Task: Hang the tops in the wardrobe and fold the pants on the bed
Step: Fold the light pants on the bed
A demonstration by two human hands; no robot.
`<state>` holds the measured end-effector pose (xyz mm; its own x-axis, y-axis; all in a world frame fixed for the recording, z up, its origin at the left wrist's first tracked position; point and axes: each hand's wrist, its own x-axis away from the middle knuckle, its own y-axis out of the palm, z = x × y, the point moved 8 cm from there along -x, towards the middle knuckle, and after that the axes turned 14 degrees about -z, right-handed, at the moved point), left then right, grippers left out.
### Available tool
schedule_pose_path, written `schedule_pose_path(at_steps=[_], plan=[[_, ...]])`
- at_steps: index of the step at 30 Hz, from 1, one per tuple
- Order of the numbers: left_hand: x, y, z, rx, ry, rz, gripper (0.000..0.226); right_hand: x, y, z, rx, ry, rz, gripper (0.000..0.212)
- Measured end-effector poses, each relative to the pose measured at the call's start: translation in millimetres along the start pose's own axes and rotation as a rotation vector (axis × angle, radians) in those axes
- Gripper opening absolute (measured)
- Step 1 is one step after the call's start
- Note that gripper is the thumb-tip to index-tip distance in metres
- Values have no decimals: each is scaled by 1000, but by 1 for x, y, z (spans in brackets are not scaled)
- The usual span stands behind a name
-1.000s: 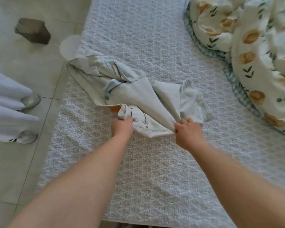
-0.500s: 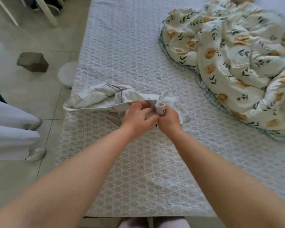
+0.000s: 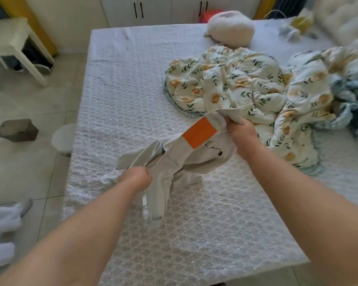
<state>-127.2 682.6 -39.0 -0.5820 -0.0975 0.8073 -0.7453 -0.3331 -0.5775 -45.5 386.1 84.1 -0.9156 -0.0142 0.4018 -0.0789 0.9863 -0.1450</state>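
So the pale garment with the orange patch is stretched between both hands right in the centre of the frame, half lifted off the bed. The bottom folds rest on the cover and a loose tail dangles under the lower hand. The left hand is fisted tight round a bunch of fabric at the lower end. The right hand, up and right of centre, has its fingers curled round the other end, just in front of the floral duvet. It looks like pants to me, but honestly it's too twisted to say for sure. If it is, I'd give it a shake to get the twist out before folding anything. Then find the waistband, hold it by the two corners instead of a fistful, and let the legs hang straight. Lay it flat on the bare stretch of cover in the lower middle of the frame, well away from that duvet so nothing snags. Then go leg over leg, smooth it with a flat palm, and fold up from the hem. Folding it bunched like this will just bake in the creases.
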Motion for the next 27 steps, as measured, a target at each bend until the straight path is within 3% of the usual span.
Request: schedule_pose_path(at_steps=[4,9,13,17,19,23,27], plan=[[17,-6,34,259,81,50,34,17,-42,-3,-64,6,98,11],[44,-45,72,315,157,143,35,37,-84,-8,-64,10,247,15],[65,-87,109,181,378,167,27,55,-129,-24,-6,16,381,30],[94,-115,138,-88,475,91,51,76,-179,-36,-34,8,485,23],[109,-122,155,-247,473,79,58,87,-204,-42,-27,2,512,22],[117,-122,166,-462,373,16,48,107,-252,-48,-50,23,604,31],[121,-137,164,-597,255,118,47,123,-292,-52,-66,16,669,29]])
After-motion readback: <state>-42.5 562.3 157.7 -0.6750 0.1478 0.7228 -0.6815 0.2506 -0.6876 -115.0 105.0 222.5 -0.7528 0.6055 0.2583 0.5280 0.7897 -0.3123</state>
